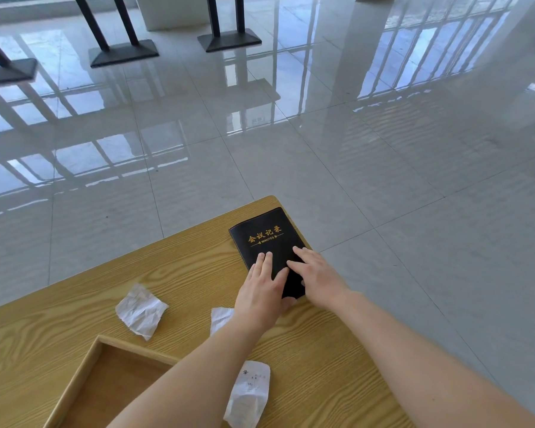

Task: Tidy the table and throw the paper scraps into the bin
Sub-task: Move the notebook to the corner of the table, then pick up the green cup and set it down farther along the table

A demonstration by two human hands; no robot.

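A wood-grain counter (74,304) carries a black notebook (264,239) at its far corner; a crumpled paper scrap (141,310) lies near the middle; a second scrap (220,318) sits just beside it; a printed scrap (250,393) lies nearer; a shallow wooden tray (84,375) rests at the near left.

A: What lies beyond the desk?
B: A glossy pale grey tiled floor (383,156), mirroring barred window frames.
A: Anything standing on it?
B: Three black metal stands with flat square bases (229,41) at the far edge, and a white rectangular block (173,13) between them.
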